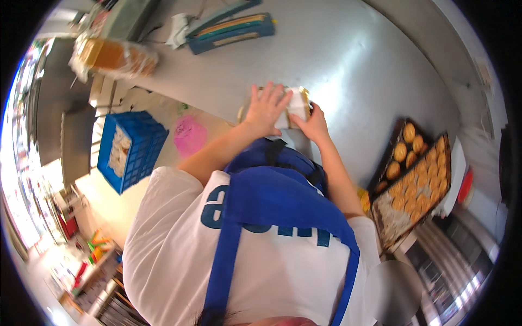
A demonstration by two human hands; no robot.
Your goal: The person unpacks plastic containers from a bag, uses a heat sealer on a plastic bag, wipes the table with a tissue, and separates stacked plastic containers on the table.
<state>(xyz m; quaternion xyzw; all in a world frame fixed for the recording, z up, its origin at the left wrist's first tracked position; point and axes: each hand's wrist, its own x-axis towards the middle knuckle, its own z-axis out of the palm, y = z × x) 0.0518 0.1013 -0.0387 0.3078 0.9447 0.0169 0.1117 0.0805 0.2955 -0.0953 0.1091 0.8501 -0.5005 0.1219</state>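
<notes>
A small white box-like package (297,102) with gold edges lies on the steel table close in front of me. My left hand (265,113) rests over its left side, fingers stretched out and spread. Around the package's right side curls my right hand (315,124), its thumb on the near face and its fingers along the far right edge. Both palms hide part of the package, so I cannot tell exactly what it is.
Two dark trays of round baked pieces, a smaller tray (401,149) and a larger tray (414,191), stand at the right. A long blue box (232,33) lies at the table's far side. Left are a clear-wrapped orange-brown package (117,57), a blue crate (147,144) and a pink bag (190,136).
</notes>
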